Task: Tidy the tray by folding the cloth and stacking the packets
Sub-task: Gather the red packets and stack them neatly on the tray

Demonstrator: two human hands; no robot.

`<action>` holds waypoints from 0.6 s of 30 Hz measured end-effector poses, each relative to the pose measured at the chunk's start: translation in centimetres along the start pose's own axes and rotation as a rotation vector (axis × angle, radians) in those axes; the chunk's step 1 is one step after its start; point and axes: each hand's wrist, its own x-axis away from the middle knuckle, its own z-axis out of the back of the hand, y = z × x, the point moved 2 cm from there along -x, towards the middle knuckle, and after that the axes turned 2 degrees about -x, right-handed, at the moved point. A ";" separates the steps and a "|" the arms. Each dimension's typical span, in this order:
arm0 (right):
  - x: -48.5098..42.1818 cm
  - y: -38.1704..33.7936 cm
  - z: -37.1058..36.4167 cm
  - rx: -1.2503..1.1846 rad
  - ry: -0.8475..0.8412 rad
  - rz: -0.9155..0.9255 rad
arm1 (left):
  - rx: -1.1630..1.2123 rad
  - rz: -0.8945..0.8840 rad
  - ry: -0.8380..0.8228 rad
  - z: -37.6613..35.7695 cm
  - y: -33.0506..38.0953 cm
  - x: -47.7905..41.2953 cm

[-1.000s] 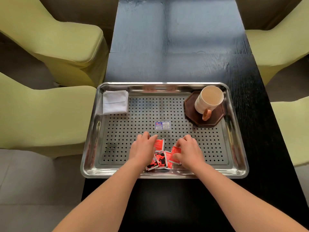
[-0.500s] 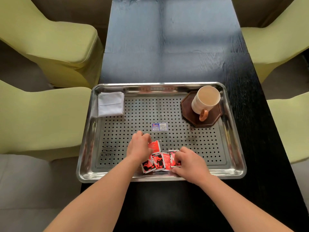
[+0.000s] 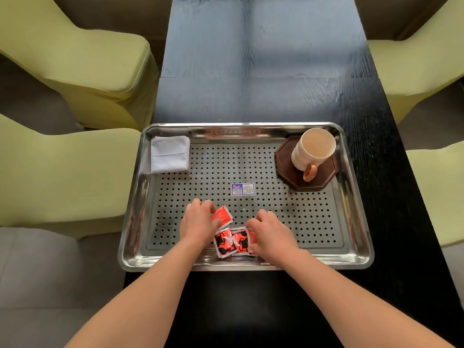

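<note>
On tray: both grips on packets | mug far right | cloth far left

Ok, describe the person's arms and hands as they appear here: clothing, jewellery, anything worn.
Both forearms are bare up to the bottom edge of the picture; no sleeves show. The left hand and the right hand wear no gloves, and no watch, bracelet or ring is visible on the sides that face the camera. Nails cannot be made out.
</note>
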 end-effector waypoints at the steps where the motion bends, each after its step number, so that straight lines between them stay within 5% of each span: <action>1: -0.1 0.1 0.0 -0.004 0.003 -0.014 | 0.005 0.005 -0.002 0.0 0.0 0.0; 9: -0.4 1.8 0.7 -0.149 0.075 -0.160 | 0.069 0.055 0.010 0.3 -0.8 0.1; 18: -0.7 1.1 0.4 0.038 0.076 -0.050 | 0.119 0.127 0.003 0.6 -2.0 0.4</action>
